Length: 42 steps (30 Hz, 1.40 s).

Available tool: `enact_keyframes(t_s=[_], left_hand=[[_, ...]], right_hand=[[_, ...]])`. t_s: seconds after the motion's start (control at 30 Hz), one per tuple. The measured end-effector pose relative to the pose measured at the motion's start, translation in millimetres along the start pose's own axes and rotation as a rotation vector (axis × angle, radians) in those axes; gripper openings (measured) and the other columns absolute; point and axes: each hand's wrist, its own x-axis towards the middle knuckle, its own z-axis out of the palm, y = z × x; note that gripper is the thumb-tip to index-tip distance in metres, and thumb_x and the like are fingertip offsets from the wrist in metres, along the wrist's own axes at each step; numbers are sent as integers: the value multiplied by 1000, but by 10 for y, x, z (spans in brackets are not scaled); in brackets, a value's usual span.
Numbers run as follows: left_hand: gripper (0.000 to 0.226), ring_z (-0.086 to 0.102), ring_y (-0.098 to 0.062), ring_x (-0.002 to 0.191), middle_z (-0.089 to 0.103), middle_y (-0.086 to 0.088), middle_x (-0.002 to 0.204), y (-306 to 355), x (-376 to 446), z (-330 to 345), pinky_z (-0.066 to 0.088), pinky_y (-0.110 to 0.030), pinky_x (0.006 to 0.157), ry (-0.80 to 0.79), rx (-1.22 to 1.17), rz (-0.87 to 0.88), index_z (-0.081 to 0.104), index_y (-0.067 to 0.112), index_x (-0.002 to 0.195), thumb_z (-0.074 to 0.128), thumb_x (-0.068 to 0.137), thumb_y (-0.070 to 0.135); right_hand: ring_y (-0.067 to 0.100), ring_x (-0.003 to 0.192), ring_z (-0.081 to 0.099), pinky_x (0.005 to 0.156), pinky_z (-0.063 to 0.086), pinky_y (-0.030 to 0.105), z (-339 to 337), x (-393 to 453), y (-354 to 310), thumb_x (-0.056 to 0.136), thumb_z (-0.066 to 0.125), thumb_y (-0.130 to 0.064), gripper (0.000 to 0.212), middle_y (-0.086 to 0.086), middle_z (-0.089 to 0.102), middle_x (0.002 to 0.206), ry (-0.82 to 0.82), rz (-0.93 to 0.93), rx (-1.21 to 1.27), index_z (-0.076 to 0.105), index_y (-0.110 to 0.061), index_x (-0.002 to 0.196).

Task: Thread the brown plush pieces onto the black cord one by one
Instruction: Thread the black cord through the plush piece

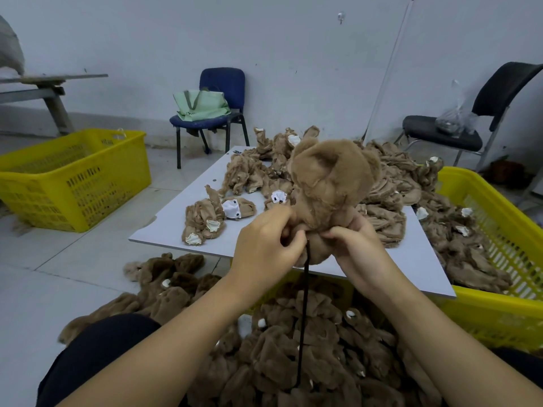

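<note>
Room: grey-white wall, pale tiled floor, a blue padded chair (222, 92) holding a green bag, and a black folding chair (470, 118).
Surface: a flat white board (164, 227) strewn with unthreaded brown plush pieces (249, 174), with a yellow slotted plastic basket (499, 248) at its right and another (73, 174) on the floor to the left.
Piece in hand: a brown plush bear-shaped skin (326, 183), raised above the board's near edge.
Left hand (264, 245): fingers curled, pinching the skin's lower edge at the cord's top.
Right hand (352, 242): fingers clamped on the same edge.
Cord: a thin black cord (304, 304) hangs from the pinch into the threaded plush heap (293, 348) below.
Risk: the cord end, hidden in fur, could slip back out if either pinch loosens.
</note>
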Motion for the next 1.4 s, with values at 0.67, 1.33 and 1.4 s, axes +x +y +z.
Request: enact_keyframes(t_s=[0.67, 1.33, 1.4], left_hand=[[12, 51, -22, 69, 55, -5, 74, -69, -242, 242, 39, -32, 59, -429, 297, 685, 59, 9, 78, 65, 86, 2], [18, 47, -15, 82, 56, 0, 86, 115, -182, 268, 27, -25, 72, 72, 217, 96, 68, 10, 93, 64, 91, 28], [14, 47, -17, 83, 57, -2, 88, 139, -149, 243, 24, -24, 72, 77, 275, 177, 68, 9, 95, 63, 89, 21]], right_hand=[[16, 67, 50, 60, 43, 26, 33, -113, 206, 106, 41, -10, 26, 10, 54, 78, 162, 414, 118, 59, -15, 87], [17, 99, 65, 82, 57, 38, 132, -43, 74, 104, 46, -12, 20, 6, 69, 109, 522, 167, 24, 63, -11, 116], [17, 108, 62, 90, 53, 33, 96, -64, -23, 107, 45, -24, 20, 3, 65, 119, 653, -64, -42, 57, -17, 121]])
